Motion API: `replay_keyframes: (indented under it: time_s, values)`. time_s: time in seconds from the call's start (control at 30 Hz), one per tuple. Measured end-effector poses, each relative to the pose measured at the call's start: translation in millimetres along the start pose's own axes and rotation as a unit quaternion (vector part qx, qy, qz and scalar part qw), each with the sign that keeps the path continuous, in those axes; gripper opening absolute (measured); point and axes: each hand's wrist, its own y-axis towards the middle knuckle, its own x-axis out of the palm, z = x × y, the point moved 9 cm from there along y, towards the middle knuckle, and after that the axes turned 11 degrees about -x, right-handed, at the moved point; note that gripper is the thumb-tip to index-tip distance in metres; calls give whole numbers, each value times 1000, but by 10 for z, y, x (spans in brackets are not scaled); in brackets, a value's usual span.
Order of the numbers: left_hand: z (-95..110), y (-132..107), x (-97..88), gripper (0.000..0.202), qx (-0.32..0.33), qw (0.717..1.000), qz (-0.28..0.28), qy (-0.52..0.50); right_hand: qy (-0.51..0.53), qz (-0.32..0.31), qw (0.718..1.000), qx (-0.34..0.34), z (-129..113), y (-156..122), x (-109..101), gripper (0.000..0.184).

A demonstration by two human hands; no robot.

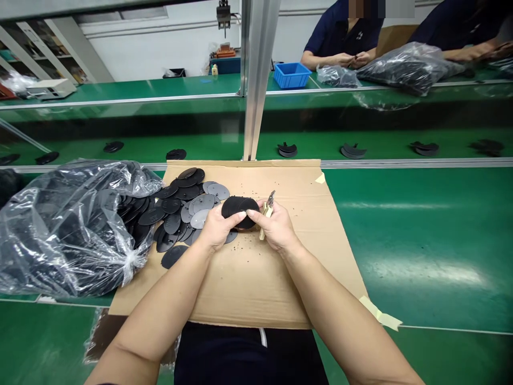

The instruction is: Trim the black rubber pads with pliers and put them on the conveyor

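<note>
**Q: What does the head view show at the hands?**

A: Left hand (218,227) and right hand (276,227) meet over a black disc (239,210), held just above a cardboard sheet (256,291). The left fingers (234,215) lie closed over the disc's near edge. The right fingers (260,209) curl around small brass pliers (265,213) and sit just beside the disc, the pliers' nose pointing up and away. Whether the pliers are open cannot be told.

**Q: Which step is in hand, and what does the next move call for?**

A: Apparently, work on the disc's edge with the pliers, judging by the black crumbs (244,251) on the cardboard. It calls for a steady hold on the disc.

**Q: What lies nearby?**

A: A pile of discs (172,208), some grey-faced, lies left of the hands, touching a plastic bag (60,235) of more. The cardboard rests on a green surface (401,251). Far ahead, a co-worker's hands (348,60) work apart.
</note>
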Motion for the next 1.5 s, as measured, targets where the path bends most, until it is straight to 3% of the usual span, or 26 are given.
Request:
replay_keyframes:
  time_s: [0.17, 0.3, 0.43, 0.77, 0.87, 1.0, 1.07, 1.1, 1.17, 1.27, 1.33, 1.4, 1.43, 1.5]
  values:
    - [-120, 53, -99, 49, -116, 989, -2, -91, -85, -115, 983, -114, -162, -62, 166, 34]
    - [-159, 41, -74, 48, -172, 977, -43, -121, -212, -135, 942, -220, -333, -132, 202, 20]
    - [-208, 16, 11, 45, -194, 969, -82, -127, -277, -132, 899, -314, -535, -194, 263, 10]
    - [-205, -20, 67, 53, -182, 973, -90, -109, -327, -141, 856, -376, -620, -304, 361, 9]
    - [-100, 23, -5, 56, -111, 990, -33, -84, -311, -117, 880, -341, -529, -236, 315, 10]
    - [266, 188, -334, 58, 38, 987, 155, -12, -281, 8, 930, -238, -293, -44, -2, 14]
    - [609, 336, -467, 51, 114, 955, 244, 122, -259, 76, 941, -203, -203, 12, -188, 18]
    - [820, 430, -493, 45, 155, 923, 282, 210, -247, 101, 945, -192, -174, 28, -258, 20]
    - [1225, 660, -467, 36, 225, 834, 333, 377, -227, 123, 949, -182, -146, 47, -326, 22]
    - [1556, 1102, -359, 41, 237, 730, 346, 540, -222, 107, 952, -183, -155, 56, -289, 22]
    - [1580, 1306, -256, 44, 216, 684, 347, 604, -224, 94, 952, -188, -164, 55, -246, 20]
    - [1471, 1358, -29, 39, 235, 658, 325, 637, -215, 100, 954, -185, -146, 56, -249, 20]
    - [1366, 1340, 153, 33, 265, 655, 289, 646, -205, 114, 956, -178, -126, 56, -275, 20]
    - [1061, 1264, 623, 21, 335, 657, 160, 656, -174, 156, 959, -158, -72, 53, -355, 21]
